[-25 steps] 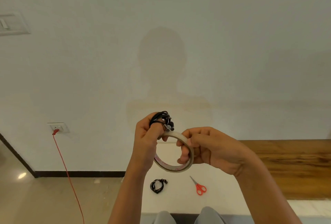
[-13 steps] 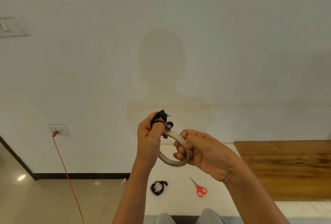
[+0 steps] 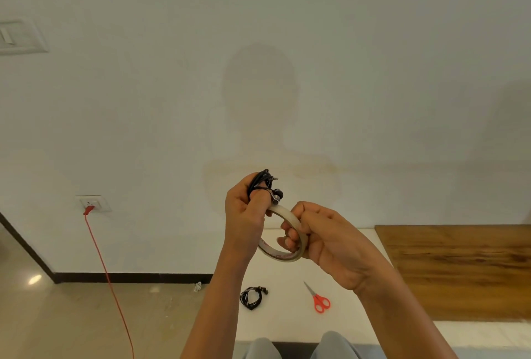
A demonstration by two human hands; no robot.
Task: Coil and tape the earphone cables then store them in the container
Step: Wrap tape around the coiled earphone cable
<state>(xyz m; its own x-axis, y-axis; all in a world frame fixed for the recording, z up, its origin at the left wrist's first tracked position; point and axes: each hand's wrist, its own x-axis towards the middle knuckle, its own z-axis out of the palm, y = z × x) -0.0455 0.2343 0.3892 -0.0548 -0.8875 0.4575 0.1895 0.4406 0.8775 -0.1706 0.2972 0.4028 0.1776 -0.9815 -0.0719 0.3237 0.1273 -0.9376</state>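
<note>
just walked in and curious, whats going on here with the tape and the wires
A person is taping up earphones. The left hand grips a coiled black earphone cable, while the right hand holds a tape roll right against it; no strip looks pulled free yet. On the white table below lie a second coiled earphone bundle and red scissors. No container is in view.

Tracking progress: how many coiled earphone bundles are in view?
2. The held bundle is gripped in the left hand, just above the tape roll. The table bundle lies on the white table, left of the red scissors. No container shows, so others may be out of view.
</note>
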